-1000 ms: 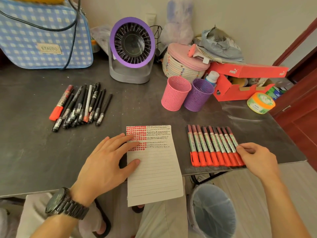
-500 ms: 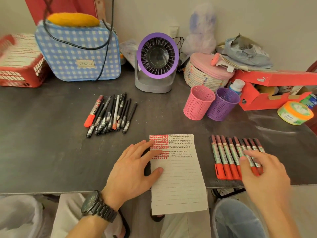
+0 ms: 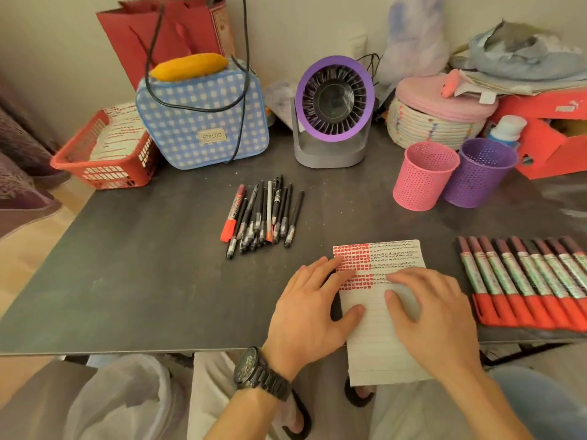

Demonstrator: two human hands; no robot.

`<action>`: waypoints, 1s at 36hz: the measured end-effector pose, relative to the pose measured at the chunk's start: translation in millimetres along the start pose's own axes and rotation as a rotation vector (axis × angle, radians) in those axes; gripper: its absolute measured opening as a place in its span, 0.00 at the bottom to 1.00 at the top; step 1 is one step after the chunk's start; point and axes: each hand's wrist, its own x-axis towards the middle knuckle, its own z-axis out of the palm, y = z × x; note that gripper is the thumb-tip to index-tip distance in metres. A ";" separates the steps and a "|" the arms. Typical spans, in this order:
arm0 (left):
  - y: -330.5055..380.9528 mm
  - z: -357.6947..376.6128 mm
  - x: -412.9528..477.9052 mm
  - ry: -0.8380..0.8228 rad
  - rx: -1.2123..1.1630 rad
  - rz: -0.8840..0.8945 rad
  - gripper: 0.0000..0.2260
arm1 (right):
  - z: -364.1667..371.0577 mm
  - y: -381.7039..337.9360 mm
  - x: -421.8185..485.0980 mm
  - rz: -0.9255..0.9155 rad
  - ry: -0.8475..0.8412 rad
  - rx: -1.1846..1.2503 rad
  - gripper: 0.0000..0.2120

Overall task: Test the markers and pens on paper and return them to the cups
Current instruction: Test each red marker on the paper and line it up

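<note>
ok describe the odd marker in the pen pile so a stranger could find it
Find the purple-rimmed fan at the back of the dark table; in front of it lies a bundle of thin pens, mostly black. The marker is on the bundle's left edge, thicker than the pens, with a bright red cap at its near end.

Lined paper [image 3: 371,350], its top rows filled with red and black marks, lies flat, with capped red markers [image 3: 524,281] rowed at 3 o'clock, pens [image 3: 266,217] bundled at 11, and pink cup [image 3: 424,176] and purple cup [image 3: 479,173] upright at 1.
</note>
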 end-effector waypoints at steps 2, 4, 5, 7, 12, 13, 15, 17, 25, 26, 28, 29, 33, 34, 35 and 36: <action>0.0 -0.6 0.1 -0.008 -0.009 0.011 0.27 | 2.4 2.0 -1.0 0.009 0.002 -0.013 0.16; -2.6 -4.6 0.1 0.005 -0.058 0.027 0.24 | 4.3 4.6 -1.7 0.011 0.015 -0.015 0.16; -5.6 -9.0 0.4 0.028 -0.083 0.030 0.23 | 5.2 5.1 -1.7 0.010 0.022 -0.018 0.16; -15.6 -22.7 2.6 0.133 -0.086 0.013 0.20 | 7.0 5.5 -1.4 0.017 0.032 -0.019 0.16; -62.7 -72.1 19.6 0.453 0.070 -0.190 0.14 | 9.5 5.7 -2.0 0.019 0.036 -0.041 0.17; -73.7 -81.1 24.2 0.439 0.097 -0.277 0.14 | 9.8 5.5 -1.9 0.023 0.036 -0.041 0.17; -95.9 -94.9 32.3 0.367 0.116 -0.445 0.16 | 10.2 4.8 -1.8 0.038 0.044 -0.028 0.16; -113.1 -104.8 38.2 0.279 0.124 -0.554 0.17 | 10.0 3.6 -1.8 0.042 0.049 -0.021 0.17; -127.9 -107.9 48.4 0.078 0.217 -0.688 0.17 | 8.4 3.7 -2.9 0.030 0.040 -0.015 0.17; -127.5 -107.1 49.0 0.077 0.225 -0.691 0.16 | 7.9 3.2 -3.1 0.029 0.040 -0.013 0.17; -127.5 -106.1 50.6 0.084 0.234 -0.701 0.14 | 6.9 2.3 -3.1 0.028 0.040 -0.006 0.17; -127.5 -105.7 51.4 0.091 0.234 -0.709 0.13 | 6.5 1.9 -3.1 0.028 0.038 -0.006 0.17; -130.6 -106.8 54.7 0.097 0.205 -0.751 0.13 | 6.1 2.1 -2.8 0.038 0.014 -0.009 0.15; -133.0 -107.6 55.7 0.088 0.184 -0.757 0.13 | 6.0 2.1 -2.7 0.040 0.010 -0.007 0.14; -135.9 -108.6 56.7 0.079 0.159 -0.761 0.14 | 5.9 1.8 -2.6 0.039 0.008 -0.006 0.14; -139.1 -109.6 57.3 0.072 0.130 -0.763 0.14 | 5.5 1.7 -2.7 0.038 0.009 -0.006 0.14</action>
